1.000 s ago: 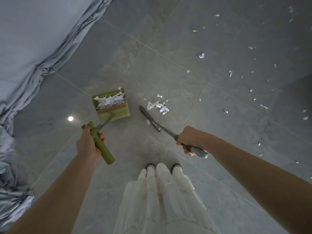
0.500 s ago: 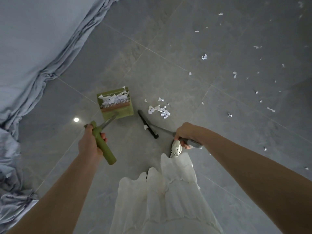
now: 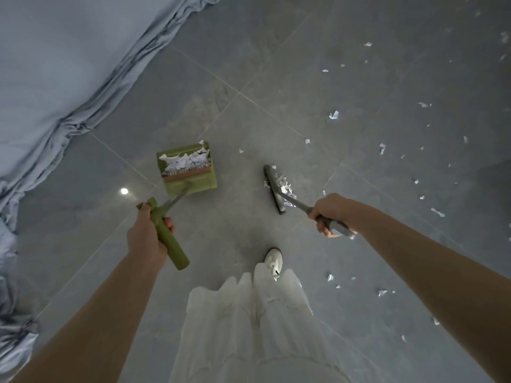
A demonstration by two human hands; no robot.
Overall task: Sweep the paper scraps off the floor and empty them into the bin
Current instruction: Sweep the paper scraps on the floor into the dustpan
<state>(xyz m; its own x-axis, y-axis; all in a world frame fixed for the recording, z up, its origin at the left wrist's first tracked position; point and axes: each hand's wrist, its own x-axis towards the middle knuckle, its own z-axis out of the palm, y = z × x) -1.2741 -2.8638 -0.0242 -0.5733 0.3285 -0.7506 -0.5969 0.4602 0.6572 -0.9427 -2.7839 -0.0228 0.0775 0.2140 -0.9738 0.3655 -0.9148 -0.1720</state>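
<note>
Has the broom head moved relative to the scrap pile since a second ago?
Yes. The broom head was on the dustpan side of the pile; now it lies over the pile.

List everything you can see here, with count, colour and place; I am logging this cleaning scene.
dustpan: one, green, on the floor left of centre, white scraps inside
broom: one, grey head and handle, right of the dustpan, scraps bunched against it
loose paper scraps: many, white, scattered over the right side
floor: grey tiles
draped cloth: one, blue-grey, upper left
skirt: white, bottom centre
shoe: one visible, white, above the skirt
left hand: gripping the green dustpan handle
right hand: gripping the broom handle
</note>
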